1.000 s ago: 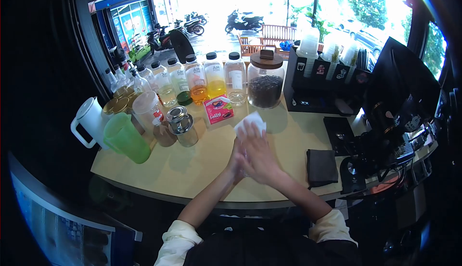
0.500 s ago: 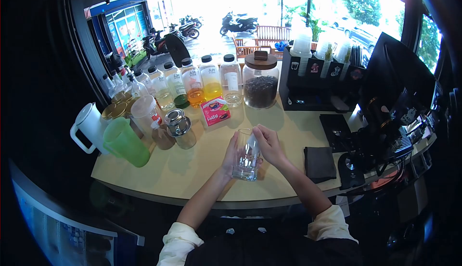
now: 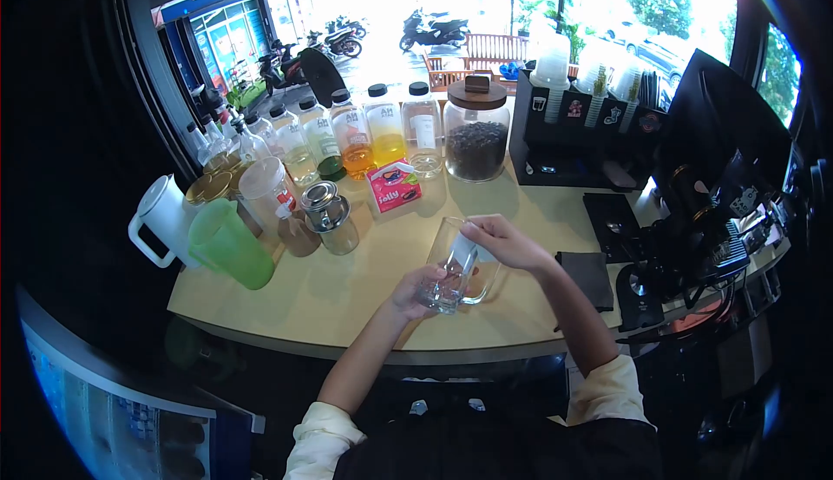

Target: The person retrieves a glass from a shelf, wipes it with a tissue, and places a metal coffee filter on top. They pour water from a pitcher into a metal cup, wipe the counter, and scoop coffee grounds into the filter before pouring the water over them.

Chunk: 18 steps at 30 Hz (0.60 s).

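A clear glass mug (image 3: 453,263) is tilted above the beige counter (image 3: 347,289), its mouth turned up and to the right. My left hand (image 3: 415,285) grips it near the base. My right hand (image 3: 501,239) is at the rim and pushes a white cloth (image 3: 464,253) into the glass. Both hands hover near the counter's front middle.
At the left stand a green jug (image 3: 227,246), a white jug (image 3: 163,220) and a metal-lidded jar (image 3: 330,217). Behind are several syrup bottles (image 3: 386,137), a pink box (image 3: 392,187) and a coffee-bean jar (image 3: 475,143). A dark folded cloth (image 3: 594,276) and equipment lie right.
A second ago both hands rubbed the glass with the cloth above it. The glass then stood upright in my hands; now it is tilted and the cloth sits inside it.
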### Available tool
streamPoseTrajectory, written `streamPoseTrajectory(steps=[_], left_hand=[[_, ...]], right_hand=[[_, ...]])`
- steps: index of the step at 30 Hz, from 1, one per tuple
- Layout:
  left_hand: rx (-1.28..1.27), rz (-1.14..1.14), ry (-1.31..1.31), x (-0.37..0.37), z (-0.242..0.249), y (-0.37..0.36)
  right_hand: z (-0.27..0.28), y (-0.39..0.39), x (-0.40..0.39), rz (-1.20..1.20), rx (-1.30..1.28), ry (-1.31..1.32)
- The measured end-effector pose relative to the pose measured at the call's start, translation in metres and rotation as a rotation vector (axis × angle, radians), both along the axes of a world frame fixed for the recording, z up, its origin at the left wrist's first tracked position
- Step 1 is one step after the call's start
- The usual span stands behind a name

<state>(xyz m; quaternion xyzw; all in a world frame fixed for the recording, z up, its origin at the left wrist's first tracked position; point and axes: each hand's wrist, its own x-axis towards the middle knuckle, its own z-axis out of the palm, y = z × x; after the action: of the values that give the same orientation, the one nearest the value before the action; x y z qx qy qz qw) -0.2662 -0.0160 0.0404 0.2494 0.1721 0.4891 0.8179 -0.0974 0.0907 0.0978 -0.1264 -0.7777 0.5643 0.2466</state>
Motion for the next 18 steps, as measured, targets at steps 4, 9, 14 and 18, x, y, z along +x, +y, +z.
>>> streamPoseTrajectory(steps=[4,9,14,18], left_hand=[[-0.053,-0.017,-0.064,0.006,0.002,-0.006],[0.316,0.22,0.839,-0.005,-0.016,0.024],[0.132,0.049,0.242,0.0,-0.014,0.011],[0.169,-0.19,-0.484,0.02,-0.018,0.007]], right_hand=[[-0.003,0.006,0.003,0.053,0.021,-0.119],[-0.005,-0.01,-0.005,-0.13,0.282,-0.199],[0.012,-0.005,0.014,0.062,-0.028,-0.027],[-0.014,-0.002,0.017,0.086,-0.202,0.199]])
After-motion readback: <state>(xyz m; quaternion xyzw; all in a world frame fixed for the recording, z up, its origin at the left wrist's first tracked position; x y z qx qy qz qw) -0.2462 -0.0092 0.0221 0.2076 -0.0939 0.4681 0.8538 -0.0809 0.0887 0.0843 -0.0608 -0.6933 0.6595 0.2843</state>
